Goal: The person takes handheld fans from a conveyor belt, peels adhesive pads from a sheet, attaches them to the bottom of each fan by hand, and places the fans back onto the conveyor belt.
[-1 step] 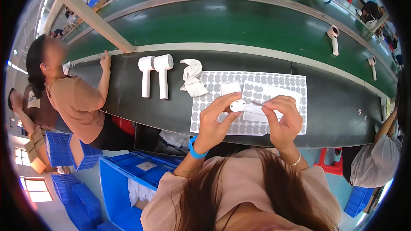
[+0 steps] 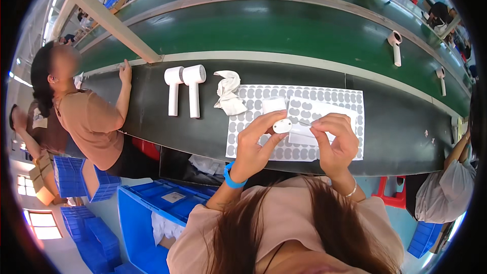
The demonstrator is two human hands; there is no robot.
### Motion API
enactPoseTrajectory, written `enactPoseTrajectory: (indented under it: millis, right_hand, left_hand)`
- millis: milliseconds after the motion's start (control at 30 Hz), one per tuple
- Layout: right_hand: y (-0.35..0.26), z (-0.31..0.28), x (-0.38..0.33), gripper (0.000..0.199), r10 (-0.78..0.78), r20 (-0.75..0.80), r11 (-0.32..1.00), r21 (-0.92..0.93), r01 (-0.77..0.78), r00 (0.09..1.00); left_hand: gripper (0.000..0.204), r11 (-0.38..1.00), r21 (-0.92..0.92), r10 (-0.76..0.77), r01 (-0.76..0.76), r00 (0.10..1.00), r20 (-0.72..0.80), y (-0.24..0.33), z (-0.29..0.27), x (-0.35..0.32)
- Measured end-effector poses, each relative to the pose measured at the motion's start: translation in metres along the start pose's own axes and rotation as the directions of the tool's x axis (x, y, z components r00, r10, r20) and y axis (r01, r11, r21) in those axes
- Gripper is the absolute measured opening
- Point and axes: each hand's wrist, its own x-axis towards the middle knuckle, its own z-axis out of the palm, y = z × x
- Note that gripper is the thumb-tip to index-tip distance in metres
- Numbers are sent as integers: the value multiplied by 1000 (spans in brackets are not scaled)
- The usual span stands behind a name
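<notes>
My left hand (image 2: 254, 144) is closed round the handle of a white hair dryer (image 2: 282, 126). The handle's oval end, with small dark holes, faces up toward me. Behind my fingers shows what looks like its round white head. Just to the right, the thumb and fingertips of my right hand (image 2: 335, 139) pinch a thin grey sticker (image 2: 304, 123), seen nearly edge-on and apart from the handle end. Under both hands lies a white sheet of grey rounded stickers (image 2: 248, 96), with a smaller white sheet (image 2: 329, 110) on top of it.
Two white hair dryers (image 2: 194, 91) lie left of a crumpled white cloth (image 2: 228, 93) on the black worktop (image 2: 401, 122). Beyond runs a green conveyor belt (image 2: 253, 25) carrying more dryers. A co-worker (image 2: 91, 116) is at the left. A blue crate (image 2: 147, 223) stands beside me.
The sticker in my right fingertips has tilted and looks thinner. Both hands keep almost the same place.
</notes>
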Motion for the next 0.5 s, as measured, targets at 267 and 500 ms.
enactPoseTrajectory:
  millis: [267,500]
  right_hand:
    - [-4,5,3,12,135,76,986,91,-141,988]
    - [-4,3,5,25,442,265,790,338,-512,857]
  left_hand:
    - [43,997,-41,-56,58,998,37,1,-3,0]
    - [43,973,-197,-101,123,988,117,-2,-5,1]
